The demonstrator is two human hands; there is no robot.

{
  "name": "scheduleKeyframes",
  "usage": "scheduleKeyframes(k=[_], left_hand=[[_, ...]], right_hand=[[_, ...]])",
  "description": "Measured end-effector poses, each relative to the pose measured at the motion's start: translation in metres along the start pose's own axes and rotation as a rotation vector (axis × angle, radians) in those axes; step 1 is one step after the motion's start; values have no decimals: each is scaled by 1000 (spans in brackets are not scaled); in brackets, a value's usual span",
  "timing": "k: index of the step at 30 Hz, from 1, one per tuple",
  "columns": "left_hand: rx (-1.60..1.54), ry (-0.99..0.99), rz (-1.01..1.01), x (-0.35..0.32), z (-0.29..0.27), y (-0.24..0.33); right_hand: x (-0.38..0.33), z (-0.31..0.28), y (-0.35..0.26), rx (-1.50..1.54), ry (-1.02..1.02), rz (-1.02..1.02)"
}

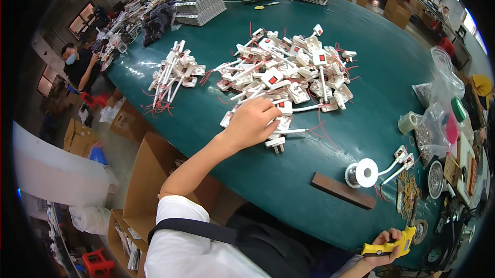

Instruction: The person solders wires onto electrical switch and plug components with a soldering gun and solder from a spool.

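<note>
At the near edge of a large heap of white plug pieces (296,66), my left hand (252,123) is closed with bent fingers around a white plug piece, mostly hidden by them. Just beneath the fingers lies a white plug with metal prongs (276,144), and a short white cable (291,131) sticks out to the right. Several pieces show red switches and thin red wires. My right hand (384,246), low at the right, grips a yellow soldering gun (405,242) with its tip pointing away from me. A solder wire spool (366,173) stands between the hands.
A smaller plug heap (175,74) lies on the green table (206,36) at left. Near the spool are a dark bar (343,190), two plug pieces (402,160) and rubber bands (407,193). Bags and tools crowd the right edge. White racks (201,5) stand far off; people work beyond.
</note>
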State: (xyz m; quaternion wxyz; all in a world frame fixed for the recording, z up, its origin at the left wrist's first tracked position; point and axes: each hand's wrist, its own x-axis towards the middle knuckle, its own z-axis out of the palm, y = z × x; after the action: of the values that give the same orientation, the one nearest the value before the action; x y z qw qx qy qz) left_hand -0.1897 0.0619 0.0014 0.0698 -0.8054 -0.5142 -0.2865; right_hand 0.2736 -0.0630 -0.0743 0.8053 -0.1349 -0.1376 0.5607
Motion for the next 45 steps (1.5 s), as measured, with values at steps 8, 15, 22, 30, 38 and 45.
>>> scheduleKeyframes(k=[8, 15, 22, 30, 38, 45], left_hand=[[-118, -134, 52, 1, 49, 26], [-49, -161, 59, 7, 67, 42], [-353, 264, -192, 25, -26, 42], [-1143, 470, -531, -6, -69, 57], [-1627, 578, -743, -17, -11, 74], [-1621, 624, -811, -19, 7, 98]], right_hand=[[3, 0, -1, 52, -63, 10], [-3, -11, 2, 85, -172, -50], [6, -20, 5, 208, -179, -12], [5, -28, -1, 222, -183, -36], [-6, -9, -5, 129, -279, 0], [-4, 110, 61, -992, -200, -285]])
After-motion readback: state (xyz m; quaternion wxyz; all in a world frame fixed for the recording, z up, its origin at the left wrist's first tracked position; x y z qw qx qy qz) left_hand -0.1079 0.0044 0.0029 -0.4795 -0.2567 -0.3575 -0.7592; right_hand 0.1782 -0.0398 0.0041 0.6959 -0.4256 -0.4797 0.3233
